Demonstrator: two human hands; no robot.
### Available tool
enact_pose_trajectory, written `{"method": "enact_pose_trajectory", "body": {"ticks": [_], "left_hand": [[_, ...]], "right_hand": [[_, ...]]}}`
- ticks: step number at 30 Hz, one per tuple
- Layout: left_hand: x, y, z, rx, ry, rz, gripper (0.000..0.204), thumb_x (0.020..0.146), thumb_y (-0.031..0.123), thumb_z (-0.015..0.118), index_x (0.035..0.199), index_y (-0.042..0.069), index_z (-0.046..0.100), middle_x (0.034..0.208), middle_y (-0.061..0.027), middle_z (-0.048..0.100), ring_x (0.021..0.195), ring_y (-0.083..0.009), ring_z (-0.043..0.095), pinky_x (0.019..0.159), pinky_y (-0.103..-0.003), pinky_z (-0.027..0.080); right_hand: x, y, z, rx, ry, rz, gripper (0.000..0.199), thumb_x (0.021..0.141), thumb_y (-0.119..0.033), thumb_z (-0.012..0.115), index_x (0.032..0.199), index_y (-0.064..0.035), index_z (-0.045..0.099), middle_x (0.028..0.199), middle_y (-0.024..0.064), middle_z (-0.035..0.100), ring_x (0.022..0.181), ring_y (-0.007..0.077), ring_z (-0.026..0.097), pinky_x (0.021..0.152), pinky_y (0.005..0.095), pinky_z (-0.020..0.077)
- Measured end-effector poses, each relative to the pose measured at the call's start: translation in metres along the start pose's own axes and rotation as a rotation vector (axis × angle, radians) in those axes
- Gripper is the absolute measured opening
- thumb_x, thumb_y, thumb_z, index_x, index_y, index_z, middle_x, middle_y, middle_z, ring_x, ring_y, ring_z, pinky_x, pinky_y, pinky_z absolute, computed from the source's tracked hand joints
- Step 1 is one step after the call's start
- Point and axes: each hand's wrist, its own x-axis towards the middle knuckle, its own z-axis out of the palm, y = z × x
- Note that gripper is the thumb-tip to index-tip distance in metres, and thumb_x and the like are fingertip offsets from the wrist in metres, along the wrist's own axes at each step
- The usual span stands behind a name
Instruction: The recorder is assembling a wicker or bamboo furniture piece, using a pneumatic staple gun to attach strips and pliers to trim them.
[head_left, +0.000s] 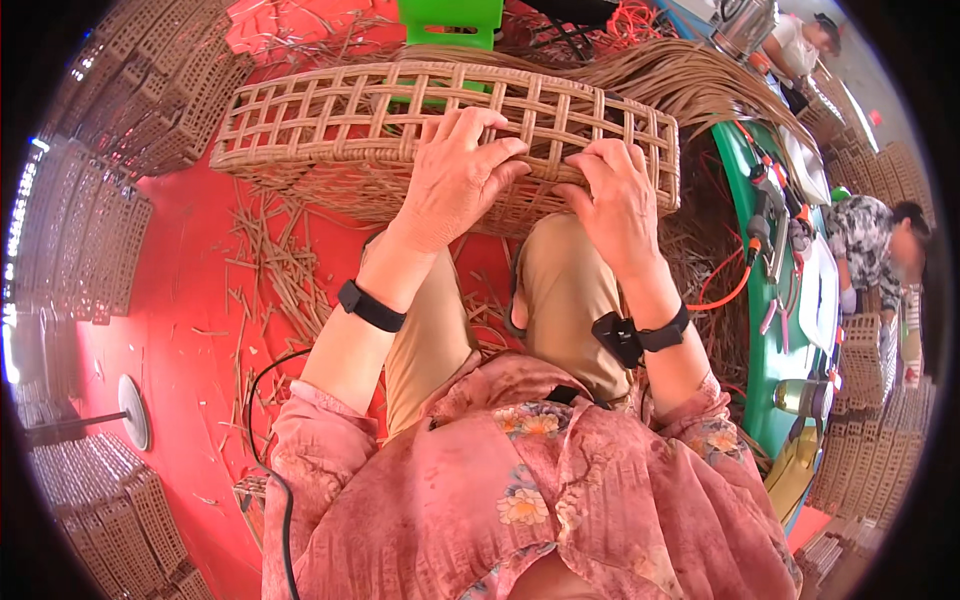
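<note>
A tan woven basket (300, 135) with an open lattice wall rests across in front of my knees, its long edge running left to right. My left hand (445, 180) is closed over the near rim close to the middle, fingers bent onto the lattice. Farther right on that rim, my right hand (618, 200) grips with fingers curled over and the thumb toward the left hand. A small gap separates the two hands. Whatever lies under the fingertips is hidden. Black bands circle both wrists.
Brown weaving strands (670, 80) lie in a long bundle behind the basket. Cut scraps (285, 265) litter the red floor. A green stool (450, 14) stands ahead. At right is a green table (770, 345) with tools, including pliers (780, 240). Stacked woven panels (85, 230) line the left. Two people work at far right.
</note>
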Motion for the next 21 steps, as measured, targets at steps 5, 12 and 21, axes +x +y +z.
{"method": "enact_pose_trajectory", "body": {"ticks": [5,12,21], "left_hand": [[0.012,0.006,0.002,0.060,-0.117,0.082,0.020,0.078,0.025,0.072,0.096,0.015,0.072,0.104,-0.0003,0.059,0.098,-0.0206,0.057,0.086,-0.037,0.039],[0.018,0.010,0.006,0.040,-0.132,0.077,0.019,0.080,0.024,0.071,0.095,0.013,0.073,0.097,-0.0017,0.059,0.095,-0.0216,0.057,0.086,-0.037,0.040],[0.020,0.002,0.012,-0.070,-0.147,-0.019,0.015,0.081,0.023,0.071,0.091,0.012,0.073,0.095,-0.0035,0.059,0.093,-0.0236,0.057,0.081,-0.036,0.044]], "right_hand": [[0.007,0.015,-0.006,0.095,-0.050,-0.045,0.015,0.075,-0.012,0.072,0.089,-0.0057,0.070,0.087,0.0056,0.063,0.087,0.0273,0.054,0.078,0.0382,0.0469],[0.003,0.021,-0.002,0.047,-0.026,-0.085,0.014,0.075,-0.009,0.070,0.090,-0.0065,0.069,0.084,0.0056,0.062,0.085,0.0263,0.053,0.077,0.0387,0.0458],[-0.004,0.019,0.009,0.025,0.066,-0.113,0.014,0.076,-0.009,0.070,0.090,-0.0077,0.068,0.085,0.0037,0.060,0.088,0.0249,0.053,0.079,0.0376,0.0434]]}}
